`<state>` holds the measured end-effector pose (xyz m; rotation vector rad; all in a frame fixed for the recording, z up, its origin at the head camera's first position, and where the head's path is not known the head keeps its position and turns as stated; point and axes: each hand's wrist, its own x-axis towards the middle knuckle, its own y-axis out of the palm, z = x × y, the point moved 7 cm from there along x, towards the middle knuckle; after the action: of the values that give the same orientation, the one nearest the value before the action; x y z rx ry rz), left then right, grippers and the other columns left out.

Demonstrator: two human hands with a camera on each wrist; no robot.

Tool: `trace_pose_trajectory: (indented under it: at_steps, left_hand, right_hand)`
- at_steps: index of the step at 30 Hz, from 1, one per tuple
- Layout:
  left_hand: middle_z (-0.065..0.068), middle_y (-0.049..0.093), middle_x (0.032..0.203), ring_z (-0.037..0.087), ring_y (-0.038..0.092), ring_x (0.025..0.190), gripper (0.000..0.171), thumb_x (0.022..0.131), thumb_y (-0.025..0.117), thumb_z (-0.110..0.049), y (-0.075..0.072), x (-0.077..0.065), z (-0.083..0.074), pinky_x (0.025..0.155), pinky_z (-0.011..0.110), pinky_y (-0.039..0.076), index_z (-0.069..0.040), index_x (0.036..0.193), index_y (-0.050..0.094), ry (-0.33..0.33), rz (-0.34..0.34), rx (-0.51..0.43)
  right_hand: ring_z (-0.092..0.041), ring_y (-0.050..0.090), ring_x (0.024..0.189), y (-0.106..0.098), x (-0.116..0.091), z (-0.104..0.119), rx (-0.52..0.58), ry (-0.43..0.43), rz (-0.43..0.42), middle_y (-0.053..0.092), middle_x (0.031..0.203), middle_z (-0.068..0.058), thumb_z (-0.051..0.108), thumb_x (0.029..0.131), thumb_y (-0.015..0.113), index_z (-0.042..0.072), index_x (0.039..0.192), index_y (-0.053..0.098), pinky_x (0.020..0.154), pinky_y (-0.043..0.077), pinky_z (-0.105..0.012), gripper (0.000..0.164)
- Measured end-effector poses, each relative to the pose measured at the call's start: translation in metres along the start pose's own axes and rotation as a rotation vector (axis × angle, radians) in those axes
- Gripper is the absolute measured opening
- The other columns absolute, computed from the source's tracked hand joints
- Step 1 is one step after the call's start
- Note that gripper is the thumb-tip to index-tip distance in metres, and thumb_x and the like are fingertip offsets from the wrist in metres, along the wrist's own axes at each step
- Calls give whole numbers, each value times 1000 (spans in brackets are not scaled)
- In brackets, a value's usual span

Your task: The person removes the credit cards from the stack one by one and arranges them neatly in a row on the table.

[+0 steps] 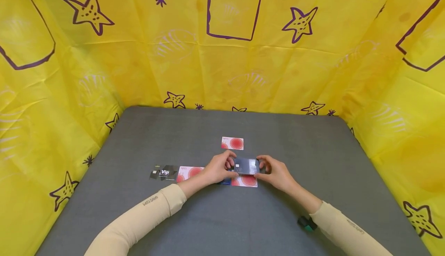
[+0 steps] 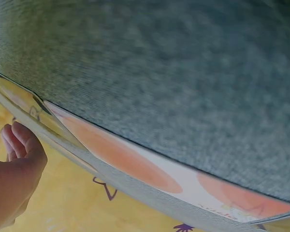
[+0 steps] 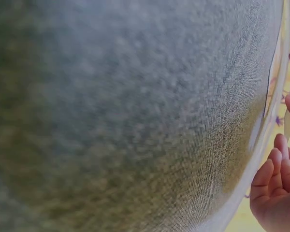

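A dark grey-blue VIP card (image 1: pixel 247 165) is held up in the head view between both hands. My left hand (image 1: pixel 219 166) pinches its left end with thumb and fingers. At the opposite end, my right hand (image 1: pixel 278 173) pinches the card too. Beneath it lies a white card with red circles (image 1: pixel 245 181), partly covered. A blue card (image 1: pixel 226 181) shows only a sliver below the left hand. The left wrist view has the left hand (image 2: pixel 17 166) at its edge, and the right wrist view catches the right hand (image 3: pixel 275 191) low at the right.
Left of the hands lie a black Vip card (image 1: pixel 163 173) and a red-circled white card (image 1: pixel 187 173), partly behind the left wrist. Another red-circled card (image 1: pixel 232 143) lies farther back on the grey table (image 1: pixel 215 225). Yellow patterned cloth (image 1: pixel 139 66) surrounds the back and sides.
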<state>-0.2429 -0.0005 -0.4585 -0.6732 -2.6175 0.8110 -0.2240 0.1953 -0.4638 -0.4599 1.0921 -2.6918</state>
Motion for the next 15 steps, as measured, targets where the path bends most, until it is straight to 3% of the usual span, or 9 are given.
trace_pose_trajectory:
  at_steps: [15]
  left_hand:
    - [5,61,86,18,55,79,51,71,87,-12,16,-5,-12,73,24,44,0,111,56,-5,59,47]
  right_hand:
    - [-11,52,71,-6,-24,-5,2,17,9,62,85,5,18,72,87,8,118,63,65,41,-23,52]
